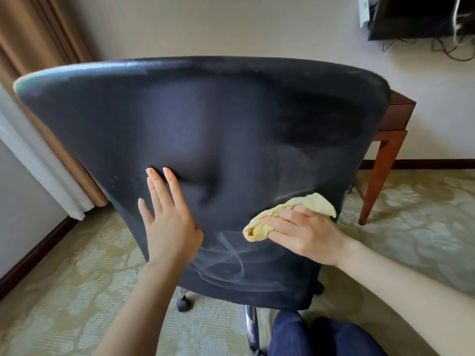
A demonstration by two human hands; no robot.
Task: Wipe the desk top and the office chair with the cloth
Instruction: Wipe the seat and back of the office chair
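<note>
The black office chair stands with the back of its backrest toward me, filling the middle of the view. Pale wipe streaks show on its lower part. My left hand lies flat on the backrest's lower left, fingers straight and spread. A bunched yellow cloth is pressed against the backrest's lower right by my right hand, whose fingers lie over the cloth. A corner of the red-brown wooden desk shows behind the chair at the right, its top mostly hidden.
Patterned green carpet covers the floor. Brown and white curtains hang at the left. A dark screen with dangling cables sits at the top right by the wall. The chair's caster and chrome base leg are below, next to my blue-trousered knee.
</note>
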